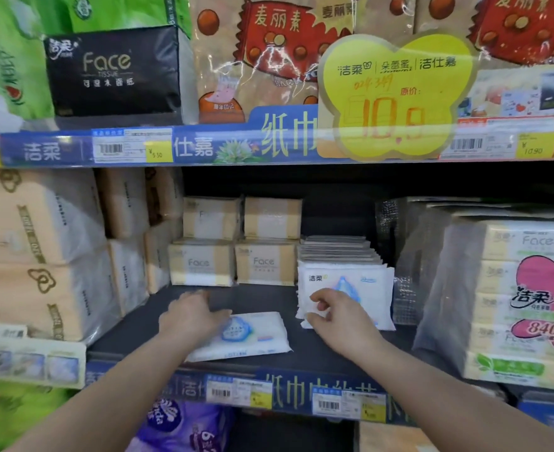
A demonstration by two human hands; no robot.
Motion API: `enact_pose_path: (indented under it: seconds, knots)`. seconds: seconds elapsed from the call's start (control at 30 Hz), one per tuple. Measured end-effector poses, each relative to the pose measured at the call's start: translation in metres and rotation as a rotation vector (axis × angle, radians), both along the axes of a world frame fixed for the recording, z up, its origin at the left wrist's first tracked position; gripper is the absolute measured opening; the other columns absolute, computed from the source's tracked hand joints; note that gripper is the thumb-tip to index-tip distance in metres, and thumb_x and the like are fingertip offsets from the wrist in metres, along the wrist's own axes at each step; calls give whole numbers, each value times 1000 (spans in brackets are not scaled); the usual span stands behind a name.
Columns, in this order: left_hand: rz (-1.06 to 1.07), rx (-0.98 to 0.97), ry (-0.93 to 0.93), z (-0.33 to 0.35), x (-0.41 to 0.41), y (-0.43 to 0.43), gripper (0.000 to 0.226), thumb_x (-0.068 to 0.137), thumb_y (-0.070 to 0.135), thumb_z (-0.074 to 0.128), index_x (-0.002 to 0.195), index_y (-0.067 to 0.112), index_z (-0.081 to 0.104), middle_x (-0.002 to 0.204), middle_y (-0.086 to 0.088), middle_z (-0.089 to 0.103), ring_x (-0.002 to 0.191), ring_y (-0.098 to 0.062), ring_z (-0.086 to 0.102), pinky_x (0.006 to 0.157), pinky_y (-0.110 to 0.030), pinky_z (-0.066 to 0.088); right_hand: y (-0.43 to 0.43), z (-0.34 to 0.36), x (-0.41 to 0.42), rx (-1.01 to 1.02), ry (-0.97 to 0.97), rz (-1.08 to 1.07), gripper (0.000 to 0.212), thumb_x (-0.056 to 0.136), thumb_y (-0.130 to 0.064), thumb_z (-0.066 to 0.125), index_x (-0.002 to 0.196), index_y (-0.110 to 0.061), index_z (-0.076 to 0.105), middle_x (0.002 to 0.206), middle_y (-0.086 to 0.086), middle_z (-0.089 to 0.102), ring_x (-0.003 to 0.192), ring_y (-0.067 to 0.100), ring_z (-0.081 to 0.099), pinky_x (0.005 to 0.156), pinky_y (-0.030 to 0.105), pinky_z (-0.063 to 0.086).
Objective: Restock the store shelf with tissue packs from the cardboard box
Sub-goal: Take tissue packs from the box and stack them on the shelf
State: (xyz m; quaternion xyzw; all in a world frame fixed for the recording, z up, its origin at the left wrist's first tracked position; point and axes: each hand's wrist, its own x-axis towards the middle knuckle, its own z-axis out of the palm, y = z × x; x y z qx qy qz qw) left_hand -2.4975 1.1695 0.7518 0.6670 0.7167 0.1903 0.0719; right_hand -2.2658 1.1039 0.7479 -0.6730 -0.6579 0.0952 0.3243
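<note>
A flat white tissue pack [256,334] with a blue drop print lies on the dark middle shelf [318,353]. My left hand [192,316] rests on its left end with the fingers spread. To the right, a row of the same white packs [350,282] stands upright. My right hand [332,316] pinches the lower left corner of the front pack in that row. The cardboard box is out of view.
Beige Face tissue packs [233,261] are stacked two high behind the hands. Large peach tissue bundles [40,256] fill the left and a wrapped multi-pack [514,298] the right. A yellow price tag [396,93] hangs from the shelf above.
</note>
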Motion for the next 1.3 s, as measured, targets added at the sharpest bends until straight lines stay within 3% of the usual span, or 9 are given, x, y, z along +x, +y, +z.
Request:
enact_pose_path:
  seconds: [0.17, 0.3, 0.47, 0.57, 0.7, 0.77, 0.87, 1.1, 1.3]
  knots:
    - [101, -154, 166, -5, -27, -7, 70, 82, 70, 41, 130, 20, 52, 137, -4, 48, 127, -26, 44, 98, -36, 38, 19, -9, -29, -271, -87, -17, 47, 91, -53, 48, 108, -13, 66, 111, 4, 65, 108, 25, 59, 83, 30, 46]
    - [82, -202, 114, -11, -32, -11, 54, 86, 62, 43, 115, 20, 61, 125, -5, 58, 120, -26, 49, 96, -35, 40, 26, -13, -49, -342, -125, -11, 48, 90, -52, 49, 109, -11, 65, 114, 7, 64, 107, 25, 60, 82, 31, 46]
    - [-26, 27, -396, -14, -30, -15, 21, 90, 28, 58, 80, 12, 66, 81, -8, 68, 81, -25, 63, 68, -28, 45, 25, -14, -51, -256, 310, 21, 11, 83, -25, 66, 92, -19, 63, 97, 0, 63, 101, 21, 62, 84, 30, 48]
    - [-84, 88, -806, -6, -19, -20, 10, 88, 14, 62, 98, 13, 63, 98, -8, 69, 88, -26, 67, 82, -39, 55, 19, -12, -40, -217, 579, -15, 27, 78, -18, 71, 98, -22, 53, 104, 5, 62, 100, 25, 64, 66, 29, 49]
    - [-237, 56, -985, 2, 12, -28, 12, 90, 9, 59, 99, 15, 56, 98, -5, 69, 84, -26, 70, 73, -41, 58, 3, 2, -13, -136, 739, -45, 51, 83, -8, 67, 130, -8, 47, 108, 8, 58, 87, 19, 61, 58, 16, 44]
    - [-303, 25, -991, 3, 31, -29, 14, 90, 8, 59, 98, 19, 55, 98, -6, 69, 85, -25, 70, 74, -41, 58, -6, 5, 6, -73, 746, -46, 22, 85, 0, 62, 105, -9, 60, 98, 8, 64, 69, 10, 58, 48, 12, 42]
    - [-363, 3, -948, 3, 61, -27, 21, 87, 4, 60, 93, 24, 55, 100, -5, 67, 91, -22, 67, 78, -40, 57, -15, 6, 31, 45, 700, -97, 21, 84, 4, 62, 86, -17, 59, 87, 2, 68, 69, 6, 61, 52, 16, 48]
    - [-433, 51, -704, 1, 120, -10, 19, 82, 6, 64, 91, 21, 56, 98, -2, 65, 87, -17, 61, 78, -29, 50, -19, 7, 70, 152, 550, -300, 19, 83, -1, 63, 97, -14, 59, 94, 5, 67, 81, 18, 63, 76, 34, 53]
    - [-315, 31, -516, -4, 131, 2, 42, 78, 21, 69, 115, 13, 50, 117, -7, 53, 102, -25, 58, 81, -30, 46, -13, 0, 83, 74, 376, -340, 52, 77, -7, 70, 125, -13, 51, 118, 7, 64, 105, 23, 62, 89, 34, 50]
